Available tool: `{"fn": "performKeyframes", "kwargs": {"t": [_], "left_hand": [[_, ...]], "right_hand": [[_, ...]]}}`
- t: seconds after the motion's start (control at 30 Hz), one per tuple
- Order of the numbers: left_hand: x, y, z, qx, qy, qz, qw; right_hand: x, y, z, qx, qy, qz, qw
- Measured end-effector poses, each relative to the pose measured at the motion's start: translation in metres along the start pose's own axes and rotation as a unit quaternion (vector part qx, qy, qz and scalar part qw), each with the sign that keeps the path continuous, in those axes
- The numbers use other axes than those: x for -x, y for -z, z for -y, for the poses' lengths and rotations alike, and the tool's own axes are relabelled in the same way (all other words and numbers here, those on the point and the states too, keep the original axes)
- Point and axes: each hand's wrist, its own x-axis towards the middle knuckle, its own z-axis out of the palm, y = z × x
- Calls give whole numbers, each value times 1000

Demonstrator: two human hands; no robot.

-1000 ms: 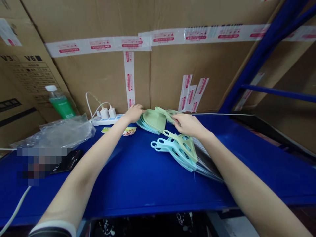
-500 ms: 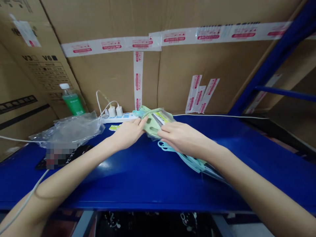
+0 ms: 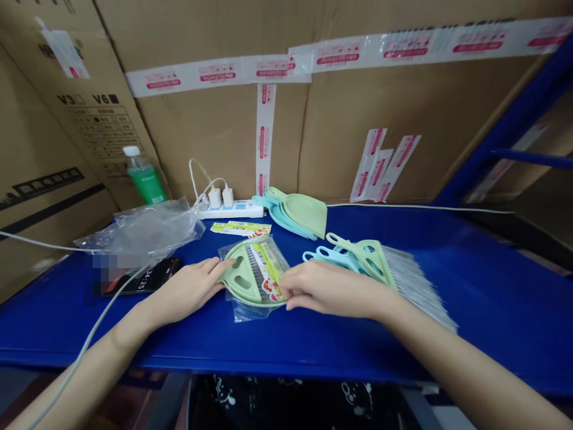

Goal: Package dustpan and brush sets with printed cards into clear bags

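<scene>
A pale-green plastic dustpan-and-brush set in a clear bag (image 3: 244, 280) is lying on the glossy blue surface (image 3: 313, 346), between the fingers of the left hand (image 3: 192, 289) and those of the right hand (image 3: 317, 286). The left fingers are gripping the set's left end, thumb on the near side; the right fingers are curling together at its right edge, nearly closed, though whether they are pinching film or rim I cannot tell.

Nearer than the fingers, a strip of surface is running to the straight front edge, leaving room to move. Beyond them, loose yellow-green printed cards (image 3: 242, 229) are lying just past the bag, and a fanned stack of light-blue and pale-green plastic dustpans (image 3: 308, 212) is sitting farther back, close to the brown cardboard wall (image 3: 201, 143). Right of the right fingers, a heap of light-blue and pale-green brushes (image 3: 371, 260) is lying partly behind the wrist.

The set's long axis is running roughly left to right, its bristles pointing towards the right fingers.

Its yellow-green label is showing characters too small to read. Left of the left fingers, a black device (image 3: 159, 276) is displaying "34:25"; farther off, printed brown cardboard (image 3: 89, 137) is bearing "V3" and "V6".
</scene>
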Motion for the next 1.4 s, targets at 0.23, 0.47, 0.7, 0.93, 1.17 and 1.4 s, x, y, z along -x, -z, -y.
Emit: {"fn": "performKeyframes", "kwargs": {"t": [0.23,0.47,0.7,0.93,1.17,1.4], "left_hand": [[-1,0,1,-6,-23,15,1000],[2,2,3,9,-10,12,1000],[2,4,-1,-29,-23,21,999],[2,3,-1,-39,-22,7,999],[1,3,-1,-47,-19,26,998],[4,3,-4,-19,-47,-16,999]], "right_hand": [[11,-6,-5,4,-75,-41,996],[26,-6,-9,201,-233,-3,951],[11,-18,-6,157,-211,-116,958],[-11,-34,-7,84,-261,-135,952],[-12,-30,-13,-77,-183,-226,954],[-13,-32,-24,-146,-135,-237,951]]}}
